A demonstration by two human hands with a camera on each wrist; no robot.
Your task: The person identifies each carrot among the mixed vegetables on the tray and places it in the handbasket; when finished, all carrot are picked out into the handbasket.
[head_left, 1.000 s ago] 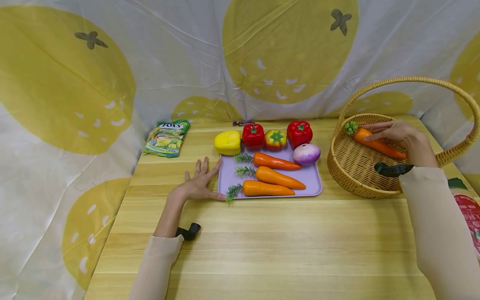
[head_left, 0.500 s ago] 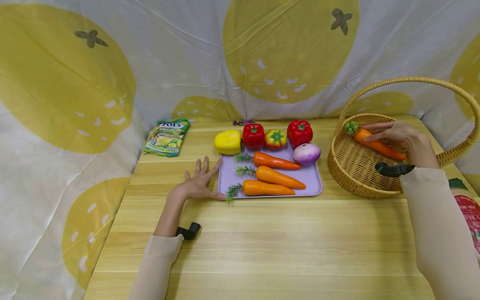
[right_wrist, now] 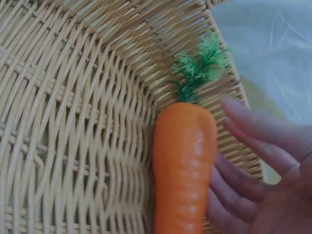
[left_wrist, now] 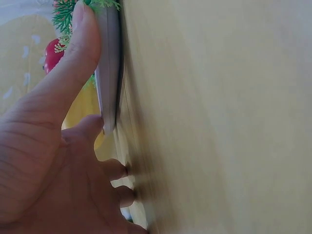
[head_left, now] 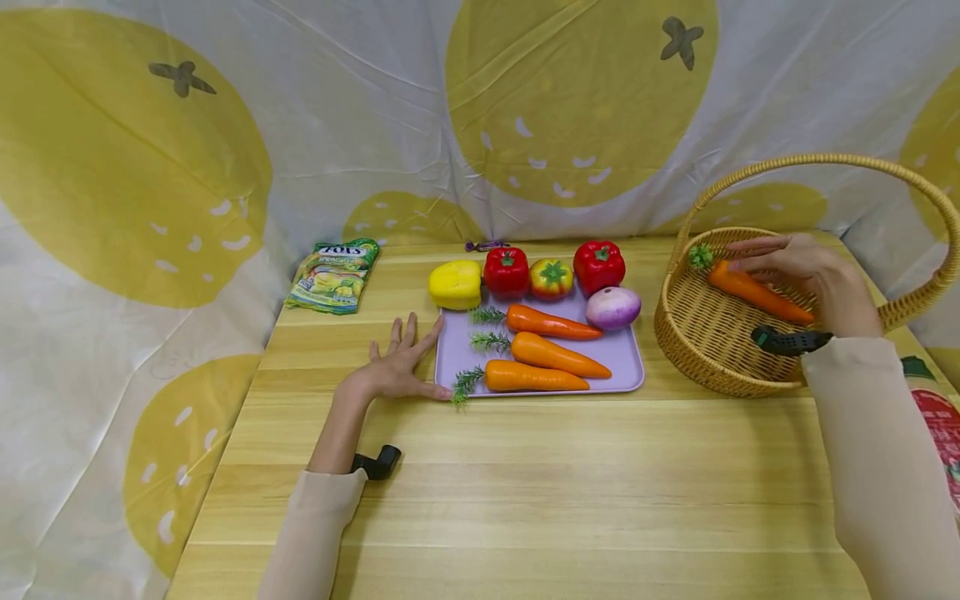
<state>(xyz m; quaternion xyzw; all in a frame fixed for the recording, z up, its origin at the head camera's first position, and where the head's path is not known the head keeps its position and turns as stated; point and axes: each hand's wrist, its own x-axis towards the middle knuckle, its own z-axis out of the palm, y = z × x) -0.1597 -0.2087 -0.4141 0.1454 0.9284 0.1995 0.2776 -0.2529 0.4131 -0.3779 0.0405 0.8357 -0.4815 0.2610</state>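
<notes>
My right hand (head_left: 817,271) is inside the wicker basket (head_left: 678,354), beside an orange toy carrot (head_left: 759,292) that lies on its floor. In the right wrist view the carrot (right_wrist: 184,161) shows a leafy green top, and the thumb stands off its side while the loosely bent fingers reach behind it. My left hand (head_left: 393,371) spreads its fingers at the left edge of a lilac tray (head_left: 628,371). Its thumb touches the tray's near corner; in the left wrist view the index fingertip meets the tray's side (left_wrist: 109,87), and the other fingertips rest on the wood.
Three carrots (head_left: 555,354) lie on the tray. Behind them are a yellow pepper (head_left: 455,285), two red peppers (head_left: 506,272), a red-yellow tomato-like piece (head_left: 551,279) and a purple onion (head_left: 613,308). A candy bag (head_left: 333,277) lies back left. The basket's tall handle (head_left: 817,160) arches over it.
My right hand has eased off the carrot, its fingers lifting slightly and shifting right. The carrot stays in the basket. My left hand has not moved.
</notes>
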